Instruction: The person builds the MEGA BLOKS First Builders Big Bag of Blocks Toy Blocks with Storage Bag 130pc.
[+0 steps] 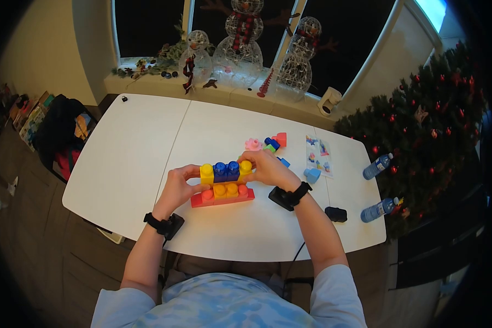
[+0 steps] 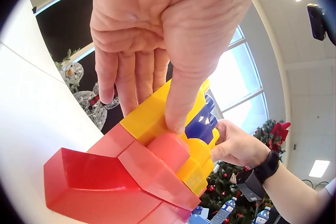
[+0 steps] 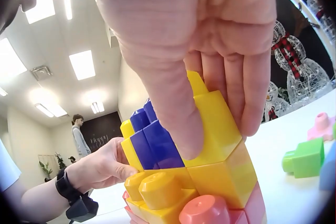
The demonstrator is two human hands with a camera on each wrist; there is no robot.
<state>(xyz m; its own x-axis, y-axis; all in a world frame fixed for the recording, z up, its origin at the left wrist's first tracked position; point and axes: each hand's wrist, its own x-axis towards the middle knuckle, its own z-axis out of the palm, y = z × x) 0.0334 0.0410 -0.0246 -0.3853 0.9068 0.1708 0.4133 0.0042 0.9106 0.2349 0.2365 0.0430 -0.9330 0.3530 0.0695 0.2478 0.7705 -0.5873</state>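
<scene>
A structure of toy blocks stands on the white table, with a red and pink base and orange-yellow blocks above it. Along its upper rear row are yellow blocks at both ends and blue blocks between them. My left hand grips the left yellow block, thumb on the near side and fingers behind. The right yellow block is held between the thumb and fingers of my right hand. Both hands' far fingertips are partly hidden behind the blocks.
Loose pink, green, blue and red blocks lie beyond my right hand. A bag of small pictures, a light blue block, a black case and two water bottles are on the table's right side.
</scene>
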